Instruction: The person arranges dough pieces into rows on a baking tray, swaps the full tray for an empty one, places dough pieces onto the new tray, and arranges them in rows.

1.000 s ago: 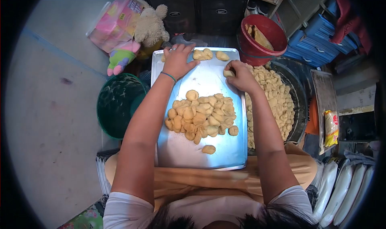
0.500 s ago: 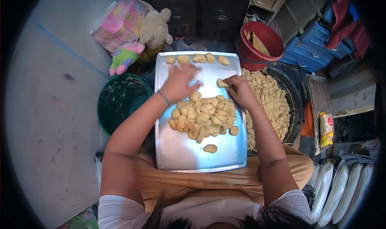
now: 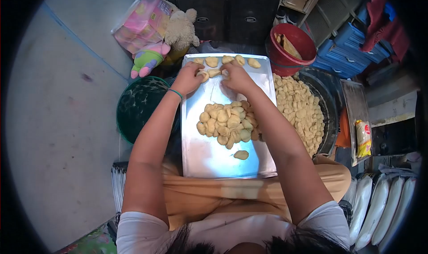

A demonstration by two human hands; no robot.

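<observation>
While near tray rim (image 3: 265, 59), hands (image 3: 191, 79) (image 3: 238, 79) clear of heap (image 3: 223, 118)

The one view comes from a camera worn on the person's head, facing forward and steeply down. Hair (image 3: 296, 246) and a white shirt (image 3: 263, 227) line the bottom edge, very near the lens, and the arms (image 3: 154, 151) run up from lower left and lower right to the hands (image 3: 187, 80) at upper centre. A metal tray (image 3: 200, 160) takes the middle, seen almost from straight above. Dark cabinets (image 3: 249, 4) at the top of the frame and blue drawers (image 3: 347, 55) at upper right stand farther off. The lens is very wide, with black rounding off the corners
</observation>
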